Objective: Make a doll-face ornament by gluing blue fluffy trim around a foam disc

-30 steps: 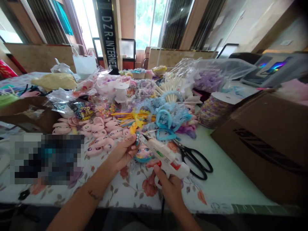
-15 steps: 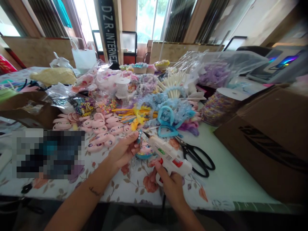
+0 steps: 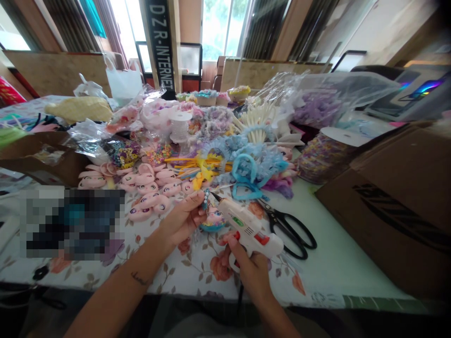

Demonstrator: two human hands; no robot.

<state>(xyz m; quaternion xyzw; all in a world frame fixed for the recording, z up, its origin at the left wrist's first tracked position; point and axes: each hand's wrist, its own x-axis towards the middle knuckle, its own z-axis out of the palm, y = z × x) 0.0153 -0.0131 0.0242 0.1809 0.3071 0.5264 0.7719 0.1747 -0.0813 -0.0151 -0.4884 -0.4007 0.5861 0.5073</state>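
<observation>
My right hand [image 3: 252,270] is closed around the grip of a white hot glue gun [image 3: 243,225] with a red trigger. The gun's dark nozzle points up and left, close to a small blue beaded piece [image 3: 206,199]. That piece is pinched between the thumb and fingers of my left hand [image 3: 185,218]. Just below it, partly hidden by hand and gun, is a doll-face ornament [image 3: 214,218] with a blue, multicoloured base; I cannot tell whether it is held or lies on the table. Black-handled scissors [image 3: 291,232] lie right of the gun.
Several pink doll heads [image 3: 150,204] lie left of centre. Behind stand blue tulle [image 3: 259,164] with pale sticks, yellow strips [image 3: 202,178] and a spool [image 3: 326,152]. A cardboard box [image 3: 391,211] flanks the right, an open carton [image 3: 31,152] the left. Floral cloth [image 3: 141,267] covers the table.
The view has shifted very slightly. Both hands, the glue gun and the beaded piece keep nearly the same places relative to each other.
</observation>
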